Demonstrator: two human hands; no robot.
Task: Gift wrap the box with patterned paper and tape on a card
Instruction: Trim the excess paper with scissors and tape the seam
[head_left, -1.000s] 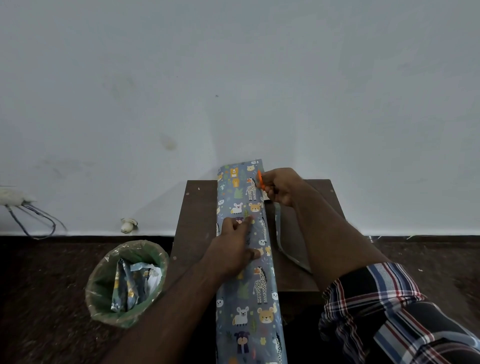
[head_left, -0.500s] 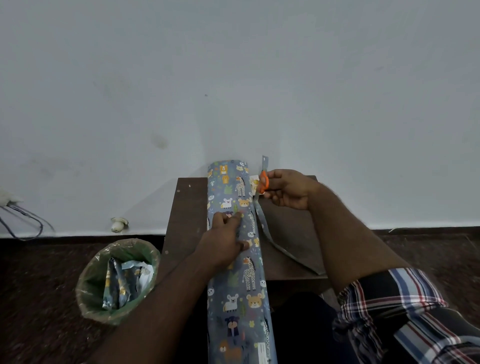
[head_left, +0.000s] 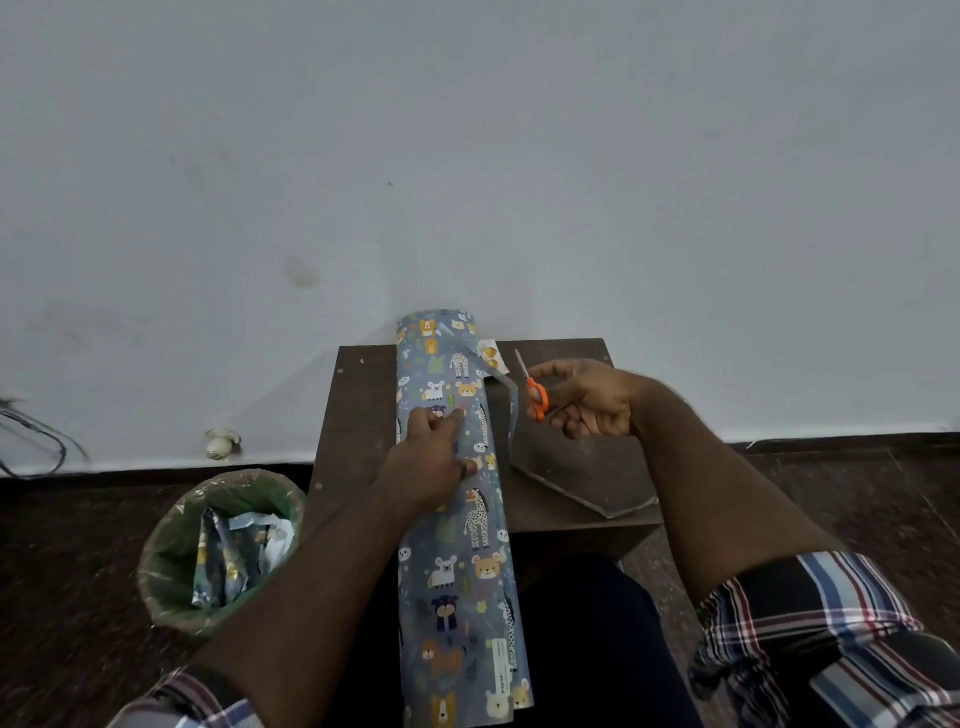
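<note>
The right hand (head_left: 589, 397) has its fingers (head_left: 576, 427) curled through the orange handles of the scissors (head_left: 535, 395), blades pointing up and away, apart from the paper. The left hand (head_left: 428, 462) lies flat on the paper (head_left: 457, 545), fingers straight and spread, pressing it down onto the bench (head_left: 358, 415); it holds nothing. The paper is a long animal-print roll or folded length running from the wall end of the bench, over its near edge and down toward the person's lap. A thin strip (head_left: 511, 415) trails from its right edge near the scissors and bends down onto a loose grey sheet (head_left: 582, 478) on the bench's right half; whether the strip is fully cut free I cannot tell. A small card-like piece (head_left: 491, 356) lies at the far edge, just beside the paper. No box shows anywhere, so the wrapping proper seems not yet begun; this looks like trimming. Risks from here: the overhanging paper could slide off if the pressing hand lifts; a strip still joined could tear raggedly into the pattern if pulled; the scissor tips sit near the left hand's side of the paper. A lined bin (head_left: 223, 545) with scraps stands on the floor to the left.
</note>
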